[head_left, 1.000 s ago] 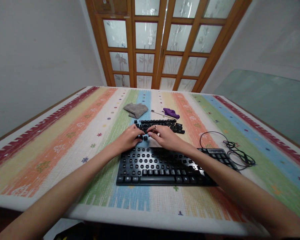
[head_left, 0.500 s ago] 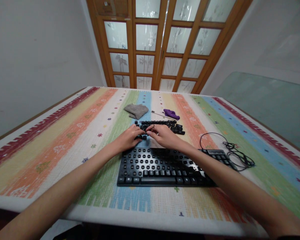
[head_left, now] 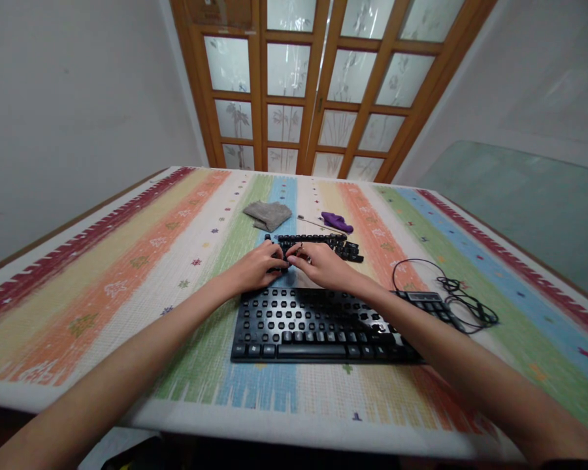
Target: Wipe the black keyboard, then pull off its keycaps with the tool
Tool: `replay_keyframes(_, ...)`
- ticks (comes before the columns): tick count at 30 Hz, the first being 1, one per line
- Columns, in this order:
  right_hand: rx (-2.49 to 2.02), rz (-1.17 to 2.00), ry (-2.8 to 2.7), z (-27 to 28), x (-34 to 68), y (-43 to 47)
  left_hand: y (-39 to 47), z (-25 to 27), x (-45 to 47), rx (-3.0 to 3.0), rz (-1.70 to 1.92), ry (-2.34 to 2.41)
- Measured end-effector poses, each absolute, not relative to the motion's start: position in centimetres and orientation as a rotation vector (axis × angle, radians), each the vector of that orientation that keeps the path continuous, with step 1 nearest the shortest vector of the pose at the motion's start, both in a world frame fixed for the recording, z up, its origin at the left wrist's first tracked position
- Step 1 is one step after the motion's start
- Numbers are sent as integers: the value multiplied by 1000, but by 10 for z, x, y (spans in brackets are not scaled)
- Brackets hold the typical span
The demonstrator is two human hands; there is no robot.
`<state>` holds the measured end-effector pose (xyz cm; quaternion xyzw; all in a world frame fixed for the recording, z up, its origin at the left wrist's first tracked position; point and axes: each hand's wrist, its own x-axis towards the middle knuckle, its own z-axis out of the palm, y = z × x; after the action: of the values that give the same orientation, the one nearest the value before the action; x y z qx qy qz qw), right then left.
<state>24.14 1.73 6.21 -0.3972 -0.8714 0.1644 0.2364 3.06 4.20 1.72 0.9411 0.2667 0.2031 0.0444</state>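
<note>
A black keyboard (head_left: pixel 311 351) lies before me, many upper key positions bare, its lower rows still carrying keys. Beyond it, loose black keycaps (head_left: pixel 353 251) stand in rows on the cloth. My left hand (head_left: pixel 259 267) is at the left end of these rows, thumb and fingers pinched towards each other. Facing it, my right hand (head_left: pixel 322 264) pinches with thumb and forefinger. The fingertips of both hands nearly meet around a small dark piece, which looks like a keycap and is mostly hidden. My right forearm passes over the keyboard's right part.
A grey cloth (head_left: pixel 268 215) lies behind the keycaps. To its right are a thin rod with a dark tip (head_left: pixel 318 222) and a purple cloth (head_left: pixel 336 222). A coiled black cable (head_left: pixel 463 303) rests right of the keyboard. The striped tablecloth (head_left: pixel 191 365) covers the table.
My left thumb has moved inward towards the right fingertips, and the keycap visible beneath the left hand is now covered. The right hand has hardly moved.
</note>
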Motion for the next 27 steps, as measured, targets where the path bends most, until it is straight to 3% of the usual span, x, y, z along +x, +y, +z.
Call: replay_keyframes(27, -1264, 374, -2304, 62, 242, 11, 46, 23, 46, 2949, 557, 696)
